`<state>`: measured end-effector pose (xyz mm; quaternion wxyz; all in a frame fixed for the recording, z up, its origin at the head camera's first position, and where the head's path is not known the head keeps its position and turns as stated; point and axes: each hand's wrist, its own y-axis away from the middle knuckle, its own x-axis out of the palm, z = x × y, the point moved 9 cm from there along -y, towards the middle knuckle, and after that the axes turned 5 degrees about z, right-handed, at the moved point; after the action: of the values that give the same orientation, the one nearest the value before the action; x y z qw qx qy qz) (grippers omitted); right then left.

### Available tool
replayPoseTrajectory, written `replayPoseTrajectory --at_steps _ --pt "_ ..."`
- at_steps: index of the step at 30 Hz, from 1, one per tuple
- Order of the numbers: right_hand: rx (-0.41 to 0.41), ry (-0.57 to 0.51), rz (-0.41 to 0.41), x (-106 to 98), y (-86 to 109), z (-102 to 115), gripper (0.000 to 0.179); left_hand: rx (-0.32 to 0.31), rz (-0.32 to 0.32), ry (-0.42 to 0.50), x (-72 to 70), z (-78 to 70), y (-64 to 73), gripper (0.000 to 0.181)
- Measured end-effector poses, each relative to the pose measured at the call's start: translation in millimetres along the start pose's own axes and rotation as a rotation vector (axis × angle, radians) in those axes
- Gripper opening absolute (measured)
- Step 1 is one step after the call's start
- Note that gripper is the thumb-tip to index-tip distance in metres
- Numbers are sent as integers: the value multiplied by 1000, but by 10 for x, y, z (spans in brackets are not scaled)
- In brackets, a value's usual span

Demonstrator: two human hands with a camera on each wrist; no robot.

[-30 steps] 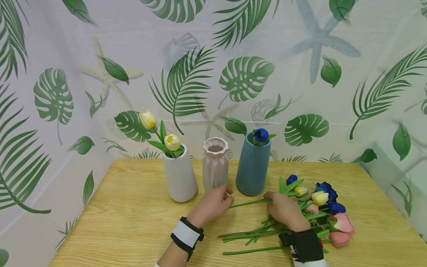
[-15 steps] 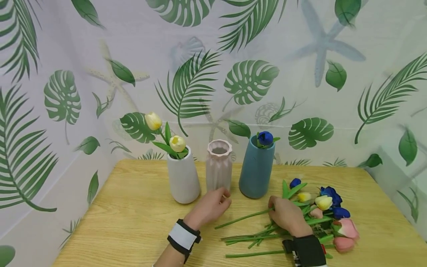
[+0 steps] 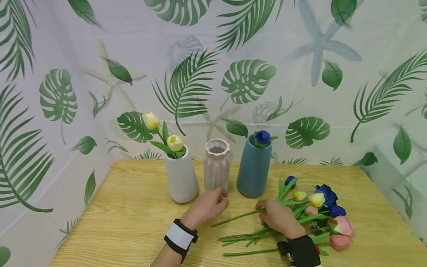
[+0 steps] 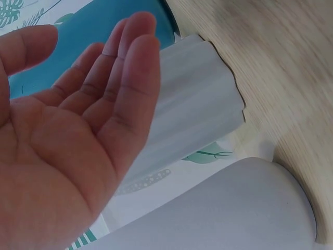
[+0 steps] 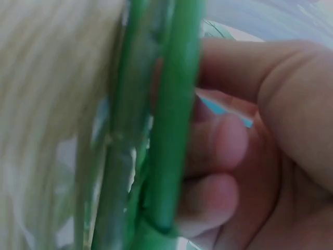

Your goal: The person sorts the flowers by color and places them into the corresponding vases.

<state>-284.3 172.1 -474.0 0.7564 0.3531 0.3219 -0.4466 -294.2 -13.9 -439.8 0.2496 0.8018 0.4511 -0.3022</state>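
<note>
My right hand (image 3: 281, 218) grips a green flower stem (image 3: 236, 218) at the pile's left side; the stem's cut end points left over the table. In the right wrist view, fingers curl behind a thick green stem (image 5: 176, 109). Which bloom belongs to it is unclear. My left hand (image 3: 207, 208) holds nothing, palm turned inward and fingers loosely bent, just in front of the ribbed pink vase (image 3: 217, 168). That vase also shows behind my left hand (image 4: 57, 151) in the left wrist view. No flower shows in the pink vase's mouth.
A white vase (image 3: 181, 180) with two yellow tulips (image 3: 175, 142) stands left. The blue vase (image 3: 254, 168) holds a blue flower (image 3: 262, 137). Blue, yellow and pink flowers (image 3: 343, 226) lie piled on the wooden table (image 3: 126, 215), stems pointing left. A leaf-print backdrop (image 3: 213, 74) hangs behind.
The stem's free end has swung away from my left fingers, down toward the table's front. My right hand has shifted slightly nearer the front; my left hand has barely moved.
</note>
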Motion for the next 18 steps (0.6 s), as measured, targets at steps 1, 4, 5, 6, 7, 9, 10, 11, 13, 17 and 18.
replayPoseTrajectory --at_steps 1,4,5,6,7,9,10,11,13,17,18 --pt "-17 26 -18 -2 0 22 16 -2 1 0 -2 1 4 26" --pt "-47 55 -40 -2 2 60 12 0 7 7 -6 3 14 27" --pt "-50 49 -38 -4 4 66 11 1 10 13 -7 3 17 27" --pt "-45 28 -34 -6 6 64 10 1 14 21 -8 6 22 28" --pt "-41 6 -32 -14 9 67 10 -1 17 32 -9 12 26 28" --pt "-28 -73 -29 -33 9 64 12 -6 22 53 -21 24 34 28" --pt "-23 -138 -29 -43 10 65 14 -8 21 60 -31 30 38 28" --pt "-15 -200 -38 -62 13 67 16 -6 16 63 -44 33 41 27" --pt "4 -340 -77 -106 16 63 24 -5 2 63 -74 43 43 25" --pt "62 -670 -193 -172 29 27 35 5 -33 48 -136 45 49 24" --pt "74 -753 -232 -184 37 17 37 3 -36 49 -146 49 50 23"
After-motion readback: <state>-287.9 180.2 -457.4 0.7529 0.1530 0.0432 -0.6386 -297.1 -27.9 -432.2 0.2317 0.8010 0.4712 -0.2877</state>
